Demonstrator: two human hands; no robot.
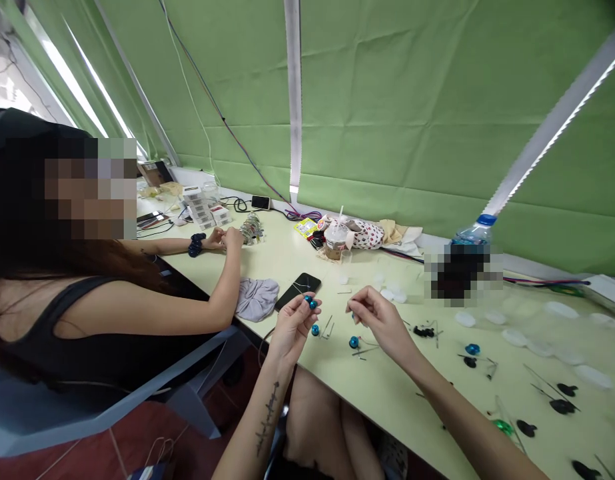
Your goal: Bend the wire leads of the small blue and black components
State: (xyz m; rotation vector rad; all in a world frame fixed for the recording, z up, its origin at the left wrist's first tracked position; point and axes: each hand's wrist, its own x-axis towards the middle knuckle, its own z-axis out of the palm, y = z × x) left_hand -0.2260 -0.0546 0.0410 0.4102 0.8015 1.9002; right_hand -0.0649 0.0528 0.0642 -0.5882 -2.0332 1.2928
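Between the thumb and fingertips of my left hand (291, 332) are small shiny blue balls (310, 303), held just above the table edge. My right hand (380, 320) hovers to the right of them, its thumb and index finger pinched together. What lies in that pinch, if anything, is too small to make out. Below the hands, a loose blue ball (315, 330) rests beside thin metal pins (329, 328). Another blue ball (354, 342) lies nearer my right hand, with short thin rods by it.
A black phone (300, 291) and grey cloth (257, 299) lie to the left, near a seated co-worker whose hands (224, 239) are on the table. Behind stand a plastic cup (336, 241) and a bottle (474, 233). Small black parts (563, 405) and clear plastic pieces (540, 345) spread rightward.
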